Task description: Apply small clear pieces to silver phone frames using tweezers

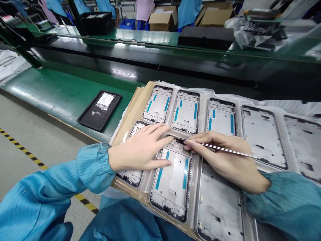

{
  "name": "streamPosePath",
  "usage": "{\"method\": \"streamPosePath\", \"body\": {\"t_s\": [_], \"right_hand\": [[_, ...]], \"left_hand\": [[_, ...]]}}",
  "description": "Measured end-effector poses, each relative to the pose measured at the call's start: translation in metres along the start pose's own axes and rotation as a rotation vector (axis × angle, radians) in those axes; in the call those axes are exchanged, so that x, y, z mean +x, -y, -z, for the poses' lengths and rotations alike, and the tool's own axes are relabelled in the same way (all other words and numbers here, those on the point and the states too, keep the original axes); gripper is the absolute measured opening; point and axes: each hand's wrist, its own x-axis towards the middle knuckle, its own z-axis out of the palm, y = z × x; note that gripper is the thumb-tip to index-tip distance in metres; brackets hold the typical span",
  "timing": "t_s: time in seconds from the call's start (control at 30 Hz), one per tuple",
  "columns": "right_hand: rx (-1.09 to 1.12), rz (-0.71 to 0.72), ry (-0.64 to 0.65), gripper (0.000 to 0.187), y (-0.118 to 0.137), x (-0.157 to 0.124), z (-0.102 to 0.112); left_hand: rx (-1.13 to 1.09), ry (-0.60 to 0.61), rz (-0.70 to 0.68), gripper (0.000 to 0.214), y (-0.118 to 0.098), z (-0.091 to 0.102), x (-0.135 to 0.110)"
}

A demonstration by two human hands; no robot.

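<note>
My left hand (142, 147) lies with its fingers spread across the tray, over the upper left of a phone frame (175, 184) with blue strips. Part of the neighbouring phone frame (130, 175) is hidden under it. My right hand (223, 155) is pinched around slim metal tweezers (230, 150), whose back end points to the right. Its fingertips are at the top edge of the same blue-stripped frame; the tweezers' tips are hard to make out. Below my right hand sits a bare grey phone frame (218, 201), partly covered by the wrist.
More phone frames (187, 110) lie in a clear plastic tray on brown cardboard (135, 103). On the green bench (57, 87) to the left is a black tray (100, 110) holding a small labelled bag and tiny loose pieces. A raised shelf (140, 36) runs behind.
</note>
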Motion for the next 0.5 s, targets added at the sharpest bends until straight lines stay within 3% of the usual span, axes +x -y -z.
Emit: {"method": "streamPosePath", "body": {"t_s": [0.4, 0.5], "right_hand": [[-0.229, 0.077, -0.081, 0.014, -0.001, -0.004, 0.001], [-0.294, 0.064, -0.082, 0.021, -0.006, -0.005, 0.002]], "left_hand": [[0.224, 0.083, 0.023, 0.047, -0.014, 0.004, 0.008], [0.29, 0.094, 0.003, 0.047, -0.019, 0.006, 0.01]]}}
